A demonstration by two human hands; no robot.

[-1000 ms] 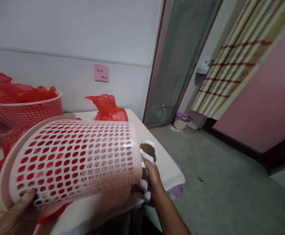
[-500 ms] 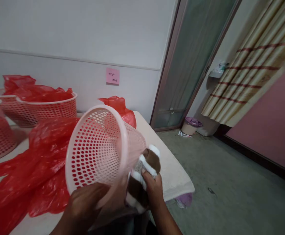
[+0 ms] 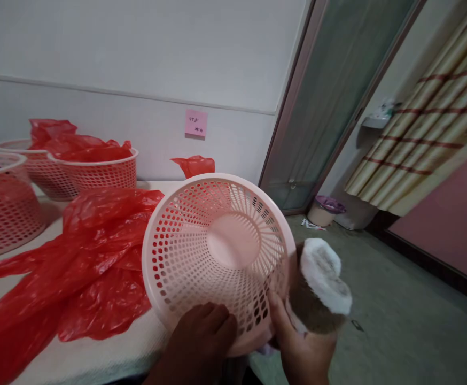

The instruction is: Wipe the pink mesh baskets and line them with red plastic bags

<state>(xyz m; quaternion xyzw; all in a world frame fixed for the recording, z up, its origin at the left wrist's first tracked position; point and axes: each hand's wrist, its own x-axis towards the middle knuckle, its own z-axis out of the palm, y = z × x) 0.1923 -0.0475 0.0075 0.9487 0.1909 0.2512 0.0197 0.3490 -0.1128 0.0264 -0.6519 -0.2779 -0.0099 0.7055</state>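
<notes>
A pale pink perforated plastic basket [image 3: 233,240] is tilted toward me, its round opening facing me and its inside bare. My left hand [image 3: 201,337] grips the near rim with fingers curled inside. On the right, my right hand [image 3: 305,347] holds a fuzzy brown-and-white striped cloth [image 3: 317,283] against the basket's outer side, thumb at the rim. The fingers behind the cloth are hidden. Left of the basket, a crumpled red plastic bag [image 3: 101,267] lies spread on the light-coloured cover [image 3: 109,353].
More pink baskets [image 3: 101,174] with red bags stand at the back left, by the wall. Another red bag [image 3: 196,166] pokes up behind the held basket. A pink note [image 3: 196,123] is on the wall. A lined bin [image 3: 322,211] stands on the floor [image 3: 397,299] by the sliding door [image 3: 337,107].
The basket has turned so its opening and base now face me, and it sits farther right in view. The cloth and my right hand have moved right along its outside. The view has shifted slightly left.
</notes>
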